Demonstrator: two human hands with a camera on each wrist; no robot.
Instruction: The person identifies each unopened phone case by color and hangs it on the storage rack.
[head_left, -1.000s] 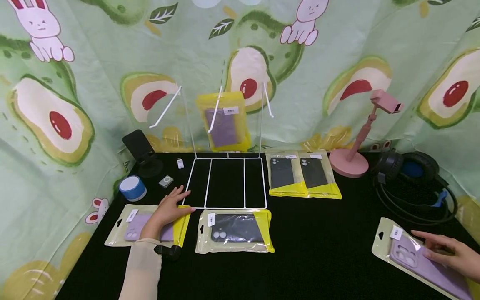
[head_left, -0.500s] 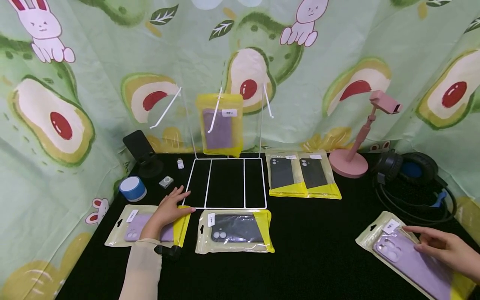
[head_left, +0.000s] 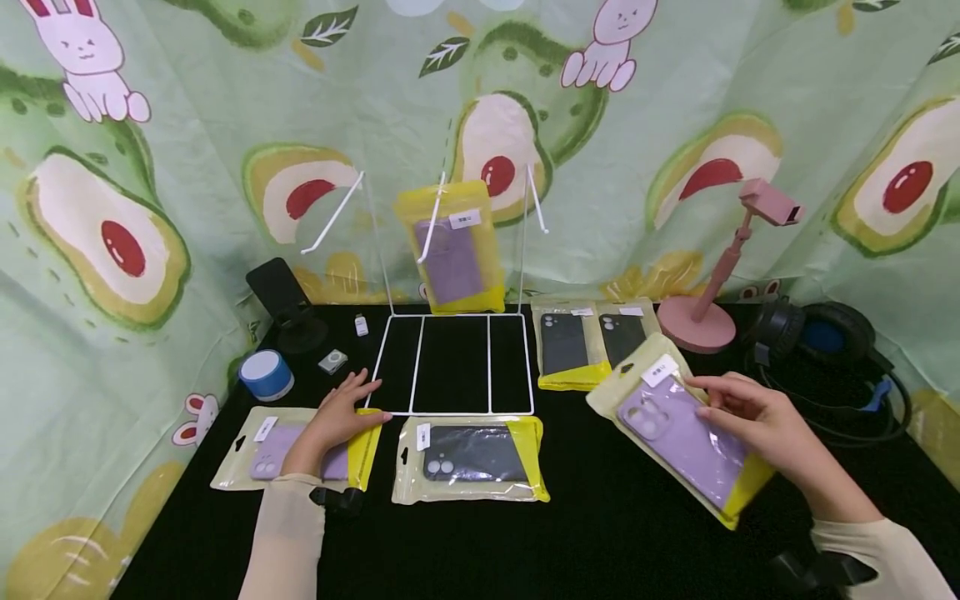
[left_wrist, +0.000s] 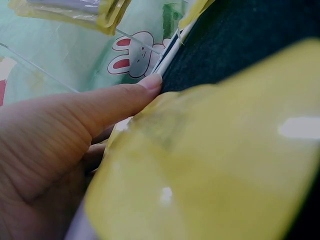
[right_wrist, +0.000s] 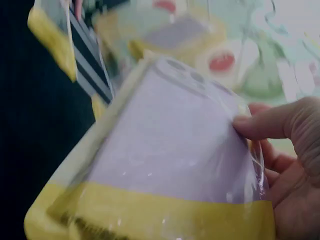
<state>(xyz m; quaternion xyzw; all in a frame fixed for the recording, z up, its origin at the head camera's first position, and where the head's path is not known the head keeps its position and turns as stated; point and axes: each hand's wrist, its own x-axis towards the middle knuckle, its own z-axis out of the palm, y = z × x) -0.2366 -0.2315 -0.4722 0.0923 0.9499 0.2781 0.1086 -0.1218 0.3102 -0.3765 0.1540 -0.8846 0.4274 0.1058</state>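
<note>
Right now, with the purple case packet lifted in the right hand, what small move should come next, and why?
Probably carry the purple case packet up and left toward the white wire rack. The right hand holds it off the table, hang hole leading. One similar packet already hangs on the middle hook, while the right hook is bare. The left hand rests by the rack base.

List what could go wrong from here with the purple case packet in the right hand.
1. The right hand holds the purple case packet only at one edge, tilted in the air; the slick plastic could slip from that grip.
2. It hangs close over the two black case packets and could knock them askew.
3. The wire rack looks light; the left hand touches its base, and a bump could shift it.
</note>
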